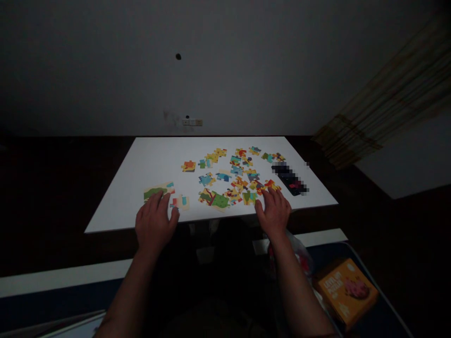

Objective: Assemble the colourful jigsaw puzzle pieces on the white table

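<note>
At the near left of the white table point(123, 173), my left hand point(155, 223) rests with its fingers extended and thumb apart. Its fingertips touch the lower edge of a joined green-and-cream puzzle section point(158, 188). A cream, red and blue puzzle piece point(181, 202) lies just right of that thumb. My right hand point(276, 213) is at the near edge too, fingers spread over red-and-yellow puzzle pieces point(270, 184). Left of its thumb is a yellow-green piece point(249, 197). I see nothing gripped in either hand. Many loose pieces lie between the hands, including a large green one point(220, 199).
A dark, pixelated object point(291, 179) lies at the table's right. An orange puzzle box point(347, 292) sits on a blue surface at lower right, near a clear plastic bag point(303, 253). Behind the table stands a wall with sockets point(192, 122); a curtain point(380, 103) hangs at right.
</note>
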Available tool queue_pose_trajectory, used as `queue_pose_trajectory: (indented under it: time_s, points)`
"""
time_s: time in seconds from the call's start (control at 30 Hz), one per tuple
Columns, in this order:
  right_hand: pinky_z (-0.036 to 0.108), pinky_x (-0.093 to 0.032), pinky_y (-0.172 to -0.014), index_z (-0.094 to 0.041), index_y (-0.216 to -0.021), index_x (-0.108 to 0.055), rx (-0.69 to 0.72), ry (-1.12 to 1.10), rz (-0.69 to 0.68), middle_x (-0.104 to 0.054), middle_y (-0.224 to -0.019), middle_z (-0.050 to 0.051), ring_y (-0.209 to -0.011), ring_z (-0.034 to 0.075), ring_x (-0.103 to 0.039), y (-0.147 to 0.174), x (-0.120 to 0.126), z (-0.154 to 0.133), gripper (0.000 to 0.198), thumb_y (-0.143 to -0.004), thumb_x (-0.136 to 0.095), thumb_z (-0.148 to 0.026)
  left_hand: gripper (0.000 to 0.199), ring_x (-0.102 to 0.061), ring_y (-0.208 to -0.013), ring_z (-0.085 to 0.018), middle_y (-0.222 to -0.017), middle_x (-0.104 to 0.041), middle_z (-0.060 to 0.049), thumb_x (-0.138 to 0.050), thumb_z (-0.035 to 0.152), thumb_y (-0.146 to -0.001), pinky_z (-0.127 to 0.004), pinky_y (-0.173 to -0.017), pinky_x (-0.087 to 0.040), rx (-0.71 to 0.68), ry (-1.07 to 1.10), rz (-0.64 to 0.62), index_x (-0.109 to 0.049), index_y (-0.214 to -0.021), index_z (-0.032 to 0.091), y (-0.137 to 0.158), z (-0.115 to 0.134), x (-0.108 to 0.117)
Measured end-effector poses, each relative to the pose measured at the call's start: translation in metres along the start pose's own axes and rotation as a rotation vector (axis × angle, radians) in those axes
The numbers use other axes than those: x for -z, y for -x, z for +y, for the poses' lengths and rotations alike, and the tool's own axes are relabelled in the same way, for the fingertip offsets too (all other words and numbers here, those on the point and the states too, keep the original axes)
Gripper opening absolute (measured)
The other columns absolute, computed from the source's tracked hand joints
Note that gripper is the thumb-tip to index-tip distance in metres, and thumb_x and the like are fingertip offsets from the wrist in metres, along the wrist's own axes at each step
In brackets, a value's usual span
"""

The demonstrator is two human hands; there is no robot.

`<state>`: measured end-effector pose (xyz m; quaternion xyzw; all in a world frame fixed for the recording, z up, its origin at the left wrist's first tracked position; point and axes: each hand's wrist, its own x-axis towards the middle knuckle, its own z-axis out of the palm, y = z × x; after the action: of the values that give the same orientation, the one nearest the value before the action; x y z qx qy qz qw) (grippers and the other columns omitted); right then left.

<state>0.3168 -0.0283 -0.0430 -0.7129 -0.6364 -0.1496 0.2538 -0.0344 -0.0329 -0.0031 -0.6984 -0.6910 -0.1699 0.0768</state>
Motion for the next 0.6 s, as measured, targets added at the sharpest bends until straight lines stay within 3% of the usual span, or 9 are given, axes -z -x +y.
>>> queue_pose_trajectory:
  time_s: [0.2,0.33,0.43,0.6]
  points:
    - [0.055,-0.033,-0.105,-0.018,-0.126,-0.055,0.063,-0.162,0.067,-0.052,-0.136,0.013,-0.136,0.032,-0.035,0.006,0.009,-0.004,0.040,-0.090,-0.048,-0.034,0.050,-0.038,-0.135,-0.030,-0.147,-0.043,-0.011,-0.045,0.039,-0.091,-0.049,-0.108,-0.033,0.013,-0.001,0.006,-0.048,-0.136,0.018,-0.001,-0.001,-0.003]
    - [0.050,-0.035,-0.108,-0.021,-0.129,-0.055,0.277,-0.290,-0.093,-0.053,-0.137,0.011,-0.135,0.028,-0.038,0.018,0.018,-0.038,0.039,-0.090,-0.050,-0.028,0.050,-0.039,-0.134,-0.030,-0.147,-0.044,-0.010,-0.047,0.039,-0.090,-0.048,-0.108,-0.033,0.021,0.016,0.016,-0.048,-0.135,0.019,-0.001,-0.001,-0.006]
    - [0.048,-0.033,-0.112,-0.021,-0.133,-0.052,0.381,-0.337,-0.237,-0.049,-0.142,0.008,-0.140,0.027,-0.031,0.025,0.022,-0.076,0.043,-0.090,-0.050,-0.028,0.050,-0.040,-0.134,-0.029,-0.147,-0.044,-0.009,-0.047,0.039,-0.089,-0.049,-0.109,-0.032,0.026,0.031,0.030,-0.048,-0.135,0.021,-0.001,-0.001,-0.007]
    - [0.050,-0.028,-0.114,-0.022,-0.140,-0.045,0.337,-0.319,-0.334,-0.039,-0.150,0.006,-0.143,0.029,-0.024,0.023,0.023,-0.119,0.050,-0.092,-0.049,-0.037,0.049,-0.040,-0.134,-0.029,-0.147,-0.043,-0.009,-0.047,0.039,-0.089,-0.049,-0.109,-0.032,0.024,0.022,0.026,-0.048,-0.135,0.020,-0.001,0.000,-0.007]
